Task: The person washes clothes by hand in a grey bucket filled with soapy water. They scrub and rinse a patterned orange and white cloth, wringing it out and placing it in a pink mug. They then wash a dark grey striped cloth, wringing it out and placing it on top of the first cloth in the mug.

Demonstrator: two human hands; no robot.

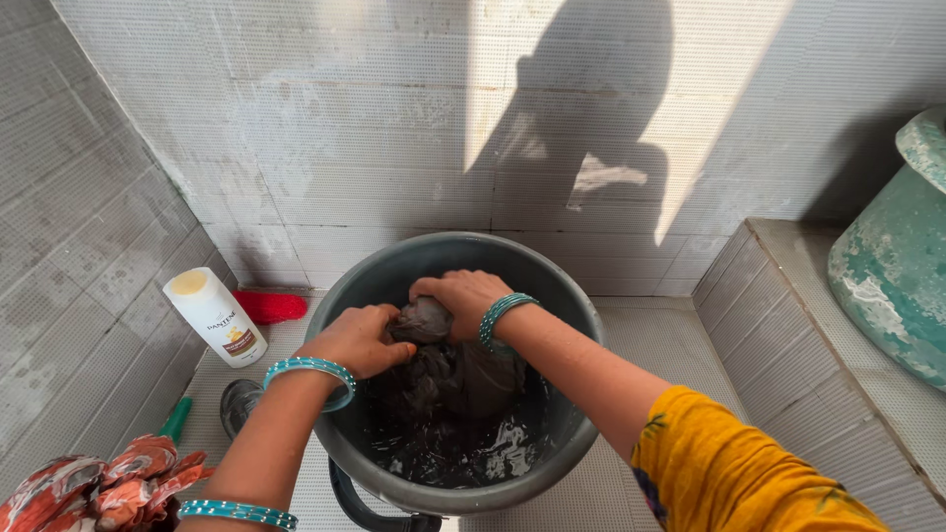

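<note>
Two hands on one wet dark cloth [448, 369], held over the water inside the grey bucket [572, 296]. Your left hand [360, 340] is closed around the near-left bunch; your right hand [463, 296] is clenched on the top knot. Keep the cloth low over the water so splashes stay inside. Twist with the fists close together, a firm grip likely wrings best. White bottle [215, 315] and red brush [268, 306] stand left, apart from the bucket.
</note>
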